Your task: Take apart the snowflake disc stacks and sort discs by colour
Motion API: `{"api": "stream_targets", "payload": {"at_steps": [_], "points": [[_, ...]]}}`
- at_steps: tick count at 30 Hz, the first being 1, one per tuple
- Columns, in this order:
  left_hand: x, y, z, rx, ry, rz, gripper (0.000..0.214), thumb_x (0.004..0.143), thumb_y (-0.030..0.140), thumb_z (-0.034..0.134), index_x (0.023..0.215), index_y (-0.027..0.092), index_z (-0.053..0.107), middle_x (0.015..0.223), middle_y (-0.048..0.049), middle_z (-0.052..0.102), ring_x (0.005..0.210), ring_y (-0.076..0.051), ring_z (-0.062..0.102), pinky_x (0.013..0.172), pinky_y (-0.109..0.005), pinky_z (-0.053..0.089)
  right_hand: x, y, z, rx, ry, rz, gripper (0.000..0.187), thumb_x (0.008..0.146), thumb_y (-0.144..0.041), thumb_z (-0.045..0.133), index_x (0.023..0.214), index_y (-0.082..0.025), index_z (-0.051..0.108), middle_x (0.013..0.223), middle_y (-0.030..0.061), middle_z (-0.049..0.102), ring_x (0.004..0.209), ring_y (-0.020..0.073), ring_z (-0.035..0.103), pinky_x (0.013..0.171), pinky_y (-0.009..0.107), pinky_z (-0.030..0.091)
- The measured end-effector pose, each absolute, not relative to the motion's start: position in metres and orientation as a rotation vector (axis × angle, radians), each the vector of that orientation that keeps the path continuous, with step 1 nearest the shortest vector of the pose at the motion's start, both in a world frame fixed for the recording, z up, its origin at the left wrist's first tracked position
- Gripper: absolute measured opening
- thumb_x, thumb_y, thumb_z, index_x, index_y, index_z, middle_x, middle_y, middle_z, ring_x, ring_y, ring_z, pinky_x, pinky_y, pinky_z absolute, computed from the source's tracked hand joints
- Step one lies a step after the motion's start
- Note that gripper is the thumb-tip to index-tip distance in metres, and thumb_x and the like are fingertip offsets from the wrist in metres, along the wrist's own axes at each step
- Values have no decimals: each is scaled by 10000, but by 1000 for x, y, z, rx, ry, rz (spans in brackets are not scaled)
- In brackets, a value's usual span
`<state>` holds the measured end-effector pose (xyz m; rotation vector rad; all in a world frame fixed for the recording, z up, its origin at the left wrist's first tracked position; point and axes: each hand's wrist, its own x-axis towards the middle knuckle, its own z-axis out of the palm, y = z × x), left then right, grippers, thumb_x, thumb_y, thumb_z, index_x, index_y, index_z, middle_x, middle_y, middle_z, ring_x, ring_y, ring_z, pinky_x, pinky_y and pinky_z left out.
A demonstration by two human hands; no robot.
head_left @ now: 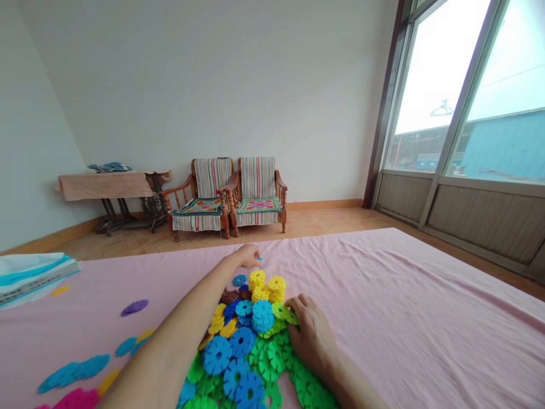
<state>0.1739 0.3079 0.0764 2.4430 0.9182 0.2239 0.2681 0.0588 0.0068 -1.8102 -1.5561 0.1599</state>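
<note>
Heap of notched plastic discs (242, 341) lies on a pink bedsheet (404, 318), and I take that heap as my reference for everything here. At its far edge, my feed shows the left hand (246, 255) curled downward, with a tiny blue piece (259, 259) right at its fingertips; I cannot tell whether the piece is pinched or only lying beside them. At the heap's right side, the right hand (313, 335) is part-closed and draped over a green disc (281, 311), and I cannot tell whether it is actually gripping it. Yellow stacks (264, 287) and a blue stack (263, 316) stand on top of the heap. Left of it lie a purple disc (134, 307) and a loose row of blue discs (72, 372). These discs look light and stiff, and probably smooth enough to slide over one another, so I would expect a stack to topple easily. I would take one by its notched rim, between thumb and finger, rather than pressing on its face.
</note>
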Motion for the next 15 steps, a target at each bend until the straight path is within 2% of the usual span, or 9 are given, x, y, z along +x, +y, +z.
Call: {"api": "stream_targets", "payload": {"at_steps": [7,10,12,13,15], "points": [[127,288,94,2441,1047,396,294,927,321,574,1167,152,569,1160,-82,595,963,-214,616,805,-404,535,268,56,11,-1812,-1589,160,409,665,-51,482,1022,-174,638,956,73,631,941,213,565,822,273,407],[93,258,103,2437,1003,417,237,928,332,568,1051,134,610,1007,-56,645,843,-176,637,753,-364,539,267,55,13,-1832,-1615,153,437,683,-57,472,1073,-160,638,978,85,641,959,213,568,842,276,409],[68,231,106,2448,974,447,206,917,326,547,921,146,648,880,-43,681,803,-174,642,781,-335,522,266,55,14,-1830,-1644,147,456,691,-70,471,1110,-151,632,1014,94,652,998,222,561,876,295,397],[54,217,106,2455,964,469,215,913,333,522,914,166,657,886,-42,697,834,-182,645,813,-318,510,265,54,14,-1828,-1658,145,468,696,-80,472,1133,-149,625,1039,98,656,1022,230,554,898,312,386],[23,189,101,2470,967,512,280,914,388,472,998,200,662,1041,-47,701,991,-210,625,917,-318,466,264,53,15,-1835,-1677,151,501,704,-101,475,1187,-149,600,1102,103,658,1067,245,541,933,350,362]]}}
